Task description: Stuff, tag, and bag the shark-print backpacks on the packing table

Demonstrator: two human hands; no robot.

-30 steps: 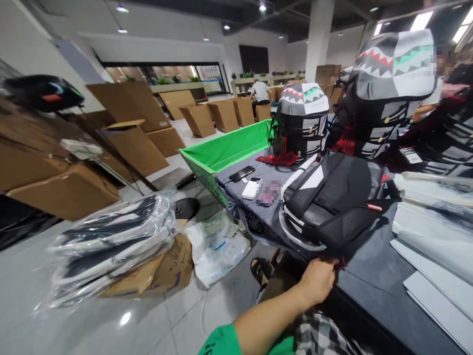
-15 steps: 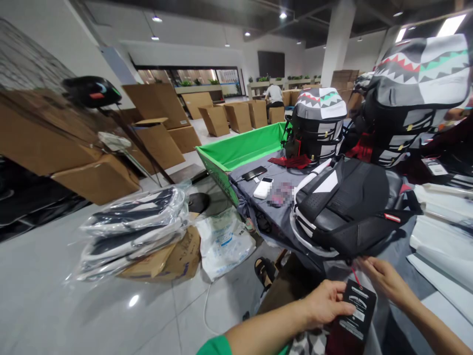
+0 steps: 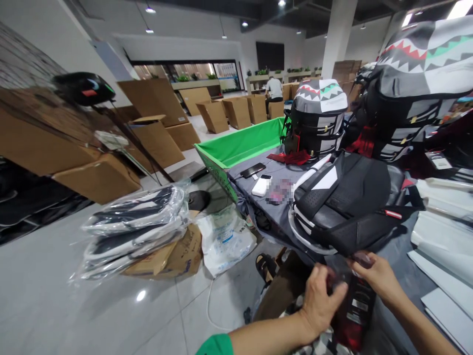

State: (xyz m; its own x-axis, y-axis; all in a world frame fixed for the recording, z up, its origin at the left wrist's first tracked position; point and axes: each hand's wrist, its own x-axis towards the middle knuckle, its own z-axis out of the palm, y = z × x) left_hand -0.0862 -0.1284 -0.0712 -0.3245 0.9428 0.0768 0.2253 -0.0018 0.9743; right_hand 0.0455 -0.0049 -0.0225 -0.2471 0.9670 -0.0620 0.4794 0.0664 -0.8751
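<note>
Left hand (image 3: pixel 321 301), right hand (image 3: pixel 377 278) pinching black hang tag (image 3: pixel 356 308) just below black backpack (image 3: pixel 343 207); open floor (image 3: pixel 121 315) leftward.

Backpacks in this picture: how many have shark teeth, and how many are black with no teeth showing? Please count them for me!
Shark-teeth backpacks: 2 (a small shark-teeth backpack and a big shark-teeth backpack)
Black backpack: 1
Total: 3
</note>
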